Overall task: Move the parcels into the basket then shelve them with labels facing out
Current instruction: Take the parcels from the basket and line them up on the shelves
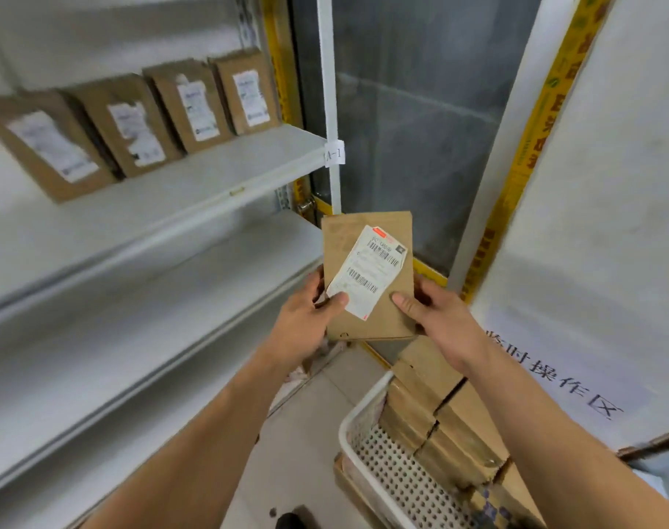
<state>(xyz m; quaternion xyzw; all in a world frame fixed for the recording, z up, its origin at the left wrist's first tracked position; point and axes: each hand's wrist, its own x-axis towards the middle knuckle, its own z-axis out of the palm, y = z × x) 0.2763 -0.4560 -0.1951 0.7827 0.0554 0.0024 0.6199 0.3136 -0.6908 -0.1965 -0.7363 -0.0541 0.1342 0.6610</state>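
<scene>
Both the left hand (pixel 306 318) and right hand (pixel 436 318) pinch the brown parcel (pixel 367 276), thumbs clamped on its front, label (pixel 367 273) facing the person for shelving, above the basket (pixel 367 444).

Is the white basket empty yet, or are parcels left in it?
Not empty: the basket holds several stacked brown parcels along its far side, with bare perforated floor in front of them.

A grey glass door (pixel 420 127) framed by yellow printed tape (pixel 531 147) is seen right of the upright; a white wall sheet (pixel 577 376) with black characters hangs beside it; pale floor tiles (pixel 310 433) lie below.
</scene>
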